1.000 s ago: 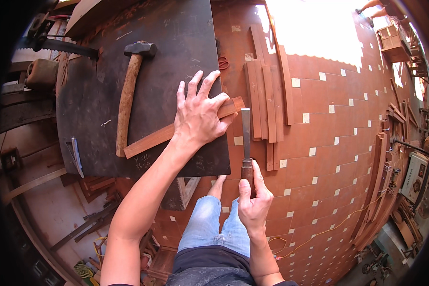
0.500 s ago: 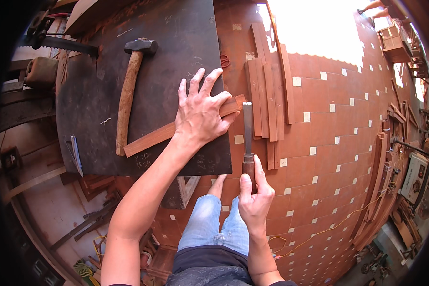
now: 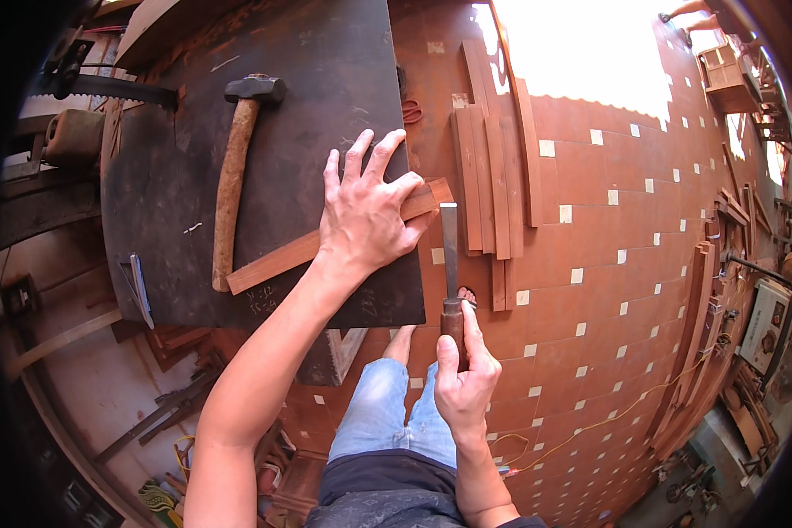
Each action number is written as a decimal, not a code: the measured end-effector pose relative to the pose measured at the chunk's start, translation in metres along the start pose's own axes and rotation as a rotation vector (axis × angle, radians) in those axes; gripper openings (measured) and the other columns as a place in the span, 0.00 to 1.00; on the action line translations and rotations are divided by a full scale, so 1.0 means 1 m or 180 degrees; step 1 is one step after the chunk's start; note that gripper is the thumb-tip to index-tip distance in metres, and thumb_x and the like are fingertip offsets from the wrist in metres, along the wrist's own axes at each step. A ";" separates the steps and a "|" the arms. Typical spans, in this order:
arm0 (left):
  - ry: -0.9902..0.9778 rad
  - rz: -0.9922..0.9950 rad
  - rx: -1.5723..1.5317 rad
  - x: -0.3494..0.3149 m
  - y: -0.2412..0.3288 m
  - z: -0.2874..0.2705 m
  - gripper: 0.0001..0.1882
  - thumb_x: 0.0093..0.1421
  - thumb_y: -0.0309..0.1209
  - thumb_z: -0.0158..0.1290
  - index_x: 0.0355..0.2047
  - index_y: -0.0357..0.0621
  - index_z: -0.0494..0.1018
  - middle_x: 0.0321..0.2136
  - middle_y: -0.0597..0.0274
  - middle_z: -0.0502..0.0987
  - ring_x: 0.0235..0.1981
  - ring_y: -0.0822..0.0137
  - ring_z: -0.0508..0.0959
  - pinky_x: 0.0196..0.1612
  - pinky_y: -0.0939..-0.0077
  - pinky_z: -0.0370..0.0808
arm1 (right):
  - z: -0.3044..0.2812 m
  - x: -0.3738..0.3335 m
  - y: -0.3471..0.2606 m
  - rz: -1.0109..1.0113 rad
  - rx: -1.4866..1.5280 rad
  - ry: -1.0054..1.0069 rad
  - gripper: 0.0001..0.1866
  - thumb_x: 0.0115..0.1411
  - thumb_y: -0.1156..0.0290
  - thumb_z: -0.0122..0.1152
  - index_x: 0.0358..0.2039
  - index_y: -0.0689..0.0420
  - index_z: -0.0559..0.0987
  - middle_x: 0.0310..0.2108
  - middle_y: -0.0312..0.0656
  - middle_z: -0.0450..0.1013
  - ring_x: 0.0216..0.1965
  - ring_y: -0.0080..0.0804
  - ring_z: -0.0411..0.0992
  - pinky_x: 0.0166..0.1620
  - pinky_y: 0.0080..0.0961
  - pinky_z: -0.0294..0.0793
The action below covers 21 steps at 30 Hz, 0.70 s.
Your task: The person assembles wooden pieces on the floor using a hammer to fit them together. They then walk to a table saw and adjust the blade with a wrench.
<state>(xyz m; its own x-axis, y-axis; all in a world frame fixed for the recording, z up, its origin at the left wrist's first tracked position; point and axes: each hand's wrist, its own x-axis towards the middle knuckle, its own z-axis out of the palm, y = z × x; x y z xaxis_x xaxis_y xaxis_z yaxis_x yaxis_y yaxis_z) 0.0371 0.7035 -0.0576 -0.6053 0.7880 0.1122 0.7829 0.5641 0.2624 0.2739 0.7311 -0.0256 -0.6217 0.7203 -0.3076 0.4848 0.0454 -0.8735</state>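
Note:
My left hand point(image 3: 361, 216) presses a reddish-brown wooden strip point(image 3: 277, 261) onto the dark tabletop point(image 3: 326, 88). Three of its fingers spread over the board while the thumb and index finger straddle the strip. One end of the strip juts past the table's right edge. In my right hand point(image 3: 468, 378) is a chisel point(image 3: 450, 251), gripped by its brown wooden handle with the index finger stretched along it. Its flat blade points away from me, the tip right by the strip's jutting end; whether they touch I cannot tell.
A hammer point(image 3: 234, 176) with a wooden handle lies left of the strip. Near the table's left corner is a blue-white slim object point(image 3: 140, 290). Several wooden boards point(image 3: 480, 176) lie on the tiled floor to the right. A saw blade point(image 3: 119, 88) shows at far left.
The chisel and my right hand have shifted slightly left and nearer to me. My left hand stays on the strip. A foot now shows beside the chisel.

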 end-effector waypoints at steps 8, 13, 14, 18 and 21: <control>0.0039 0.0037 -0.0018 0.001 -0.001 0.001 0.17 0.49 0.46 0.70 0.35 0.54 0.84 0.66 0.61 0.67 0.68 0.46 0.64 0.67 0.35 0.60 | 0.001 0.000 0.005 -0.0045 -0.0056 0.0026 0.24 0.64 0.75 0.60 0.59 0.73 0.75 0.48 0.66 0.79 0.63 0.68 0.69 0.60 0.44 0.72; 0.0055 0.0058 -0.0008 0.000 -0.002 0.003 0.18 0.49 0.48 0.70 0.36 0.54 0.84 0.66 0.61 0.67 0.68 0.46 0.63 0.67 0.36 0.60 | 0.002 0.000 0.003 -0.0052 0.0073 0.0076 0.24 0.64 0.75 0.60 0.60 0.73 0.75 0.48 0.65 0.79 0.60 0.64 0.73 0.58 0.42 0.74; 0.0065 0.0060 -0.0001 0.000 -0.003 0.003 0.18 0.49 0.48 0.70 0.36 0.54 0.85 0.67 0.61 0.67 0.68 0.46 0.63 0.67 0.36 0.60 | 0.002 0.000 0.002 0.0027 0.0089 0.0049 0.24 0.64 0.75 0.60 0.60 0.73 0.75 0.48 0.66 0.79 0.60 0.64 0.73 0.58 0.42 0.75; 0.0038 0.0046 -0.0002 -0.002 -0.002 0.004 0.18 0.49 0.49 0.70 0.36 0.54 0.85 0.67 0.61 0.67 0.68 0.46 0.63 0.67 0.36 0.60 | -0.001 -0.001 -0.003 0.0143 0.0136 0.0012 0.25 0.64 0.75 0.60 0.60 0.72 0.75 0.48 0.65 0.79 0.58 0.62 0.76 0.57 0.41 0.76; 0.0051 0.0068 0.0004 -0.002 -0.003 0.004 0.19 0.50 0.49 0.70 0.36 0.54 0.85 0.67 0.61 0.67 0.68 0.46 0.63 0.67 0.36 0.60 | -0.002 0.000 -0.001 0.0128 0.0064 -0.0029 0.25 0.64 0.75 0.60 0.60 0.72 0.74 0.48 0.65 0.79 0.55 0.61 0.78 0.56 0.40 0.77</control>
<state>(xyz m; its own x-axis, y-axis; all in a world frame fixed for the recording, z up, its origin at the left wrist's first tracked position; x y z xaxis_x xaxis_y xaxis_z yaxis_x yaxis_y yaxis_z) 0.0366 0.7019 -0.0624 -0.5907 0.7958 0.1332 0.7959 0.5476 0.2584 0.2744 0.7328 -0.0237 -0.6077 0.7149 -0.3459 0.4971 0.0027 -0.8677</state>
